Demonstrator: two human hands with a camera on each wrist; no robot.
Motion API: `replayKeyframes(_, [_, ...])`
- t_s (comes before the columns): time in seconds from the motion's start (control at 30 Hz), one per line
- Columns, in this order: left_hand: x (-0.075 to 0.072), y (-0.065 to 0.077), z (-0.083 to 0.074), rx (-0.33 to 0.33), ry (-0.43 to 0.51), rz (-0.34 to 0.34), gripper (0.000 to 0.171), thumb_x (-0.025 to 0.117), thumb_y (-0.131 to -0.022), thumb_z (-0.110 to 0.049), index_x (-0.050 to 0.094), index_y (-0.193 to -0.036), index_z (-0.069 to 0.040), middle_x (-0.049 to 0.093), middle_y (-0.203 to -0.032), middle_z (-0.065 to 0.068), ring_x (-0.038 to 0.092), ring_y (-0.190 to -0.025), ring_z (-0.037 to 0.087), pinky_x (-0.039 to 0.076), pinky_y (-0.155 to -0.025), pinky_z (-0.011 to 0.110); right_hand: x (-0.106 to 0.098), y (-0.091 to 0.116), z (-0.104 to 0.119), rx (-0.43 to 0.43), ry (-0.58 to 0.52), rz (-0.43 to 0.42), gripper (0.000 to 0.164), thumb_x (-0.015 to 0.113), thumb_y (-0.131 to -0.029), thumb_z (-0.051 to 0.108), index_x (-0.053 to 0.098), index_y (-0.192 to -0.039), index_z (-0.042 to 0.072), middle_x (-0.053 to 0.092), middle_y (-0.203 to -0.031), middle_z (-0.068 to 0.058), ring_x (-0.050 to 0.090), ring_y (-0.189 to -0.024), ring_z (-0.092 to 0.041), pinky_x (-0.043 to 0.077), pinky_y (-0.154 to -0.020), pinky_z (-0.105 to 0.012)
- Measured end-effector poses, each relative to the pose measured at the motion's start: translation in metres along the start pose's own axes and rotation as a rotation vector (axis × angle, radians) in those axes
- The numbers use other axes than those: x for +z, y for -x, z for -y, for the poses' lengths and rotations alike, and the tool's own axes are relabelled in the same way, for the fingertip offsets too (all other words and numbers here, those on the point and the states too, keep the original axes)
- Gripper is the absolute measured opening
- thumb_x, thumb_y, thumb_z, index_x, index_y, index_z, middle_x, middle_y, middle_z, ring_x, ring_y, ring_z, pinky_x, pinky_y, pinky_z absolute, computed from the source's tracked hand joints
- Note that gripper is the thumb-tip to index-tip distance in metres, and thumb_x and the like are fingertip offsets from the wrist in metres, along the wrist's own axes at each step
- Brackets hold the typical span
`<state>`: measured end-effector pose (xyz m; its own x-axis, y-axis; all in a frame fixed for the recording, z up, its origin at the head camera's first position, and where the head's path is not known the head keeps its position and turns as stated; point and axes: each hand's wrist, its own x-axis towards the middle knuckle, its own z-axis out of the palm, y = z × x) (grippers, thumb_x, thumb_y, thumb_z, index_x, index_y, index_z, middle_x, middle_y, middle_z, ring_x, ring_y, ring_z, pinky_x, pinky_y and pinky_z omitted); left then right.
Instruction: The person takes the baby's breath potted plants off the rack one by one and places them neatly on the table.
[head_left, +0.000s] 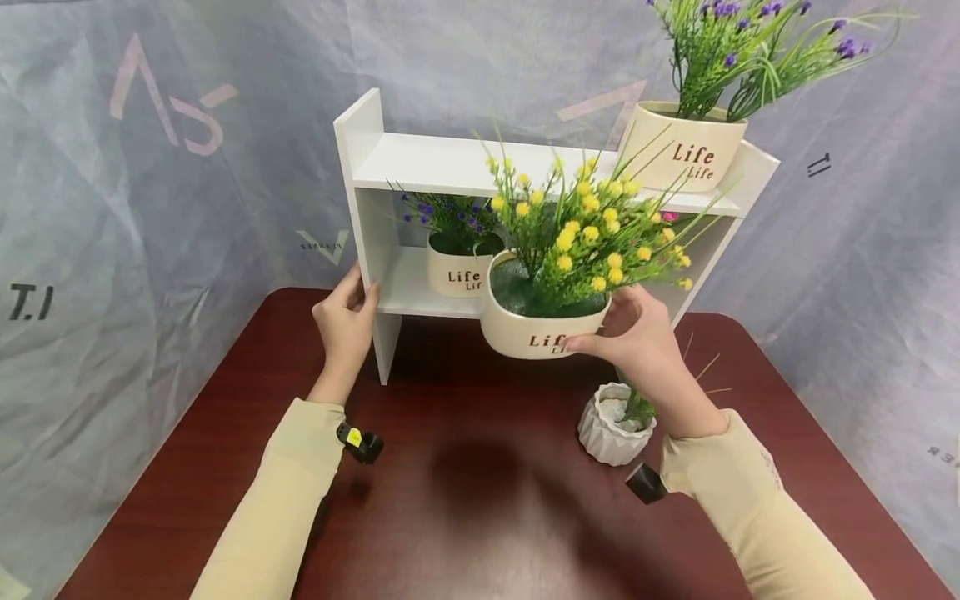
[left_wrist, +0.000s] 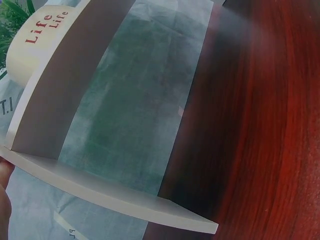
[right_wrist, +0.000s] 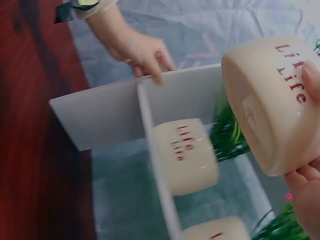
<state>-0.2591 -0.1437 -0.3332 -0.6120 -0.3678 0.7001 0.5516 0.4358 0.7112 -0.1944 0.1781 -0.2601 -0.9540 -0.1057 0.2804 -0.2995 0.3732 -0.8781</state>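
Note:
My right hand holds a cream oval flowerpot with yellow artificial flowers, thumb on its front beside the red "Life" lettering. The pot is raised in front of the white two-tier shelf, tilted so the right wrist view shows its underside. At the shelf's left side panel, my left hand grips the edge between thumb and fingers. A matching pot with purple flowers stands on the lower board, partly behind the held one. Another purple-flowered pot sits at the right of the top board.
On the dark red table, a white ribbed pot with a green plant stands below my right forearm. The right wrist view shows a further cream pot on the lower board. Grey printed cloth hangs around the table.

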Motion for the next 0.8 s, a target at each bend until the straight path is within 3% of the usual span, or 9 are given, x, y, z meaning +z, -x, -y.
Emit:
replayKeyframes(0.17, [0.001,-0.001,0.001,-0.001,0.011,-0.001,0.041,0.066,-0.088,0.004,0.060,-0.128,0.003,0.064,-0.114,0.028,0.068,-0.100,0.040,0.050,-0.077,0.005,0.010,0.003,-0.020,0.026,-0.009,0.055,0.048,0.085,-0.070,0.004,0.056,-0.108,0.003,0.067,-0.082,0.017,0.065,-0.081,0.000,0.054,-0.073,-0.017])
replayKeyframes(0.37, [0.002,-0.001,0.003,0.000,0.012,-0.007,0.041,0.066,-0.087,0.005,0.060,-0.128,0.003,0.064,-0.113,0.029,0.068,-0.099,0.041,0.048,-0.075,0.002,0.019,0.008,-0.046,0.040,-0.008,0.070,0.046,0.084,-0.071,0.003,0.053,-0.104,-0.002,0.066,-0.080,0.013,0.064,-0.077,0.001,0.053,-0.070,-0.017])
replayKeyframes(0.63, [0.001,0.000,0.002,-0.005,0.022,-0.013,0.041,0.066,-0.087,0.006,0.060,-0.127,0.003,0.063,-0.113,0.031,0.067,-0.099,0.042,0.047,-0.073,0.000,0.031,0.015,-0.079,0.038,-0.082,0.082,0.045,0.084,-0.071,0.001,0.055,-0.105,-0.002,0.068,-0.082,0.019,0.066,-0.081,0.001,0.054,-0.075,-0.016])
replayKeyframes(0.8, [0.000,0.000,0.000,-0.010,0.015,-0.021,0.040,0.066,-0.086,0.007,0.061,-0.126,0.005,0.064,-0.110,0.031,0.068,-0.098,0.042,0.046,-0.072,-0.001,0.036,0.017,-0.093,0.066,-0.128,0.074,0.048,0.082,-0.072,-0.001,0.053,-0.110,-0.003,0.069,-0.088,0.016,0.066,-0.087,0.002,0.054,-0.080,-0.015])
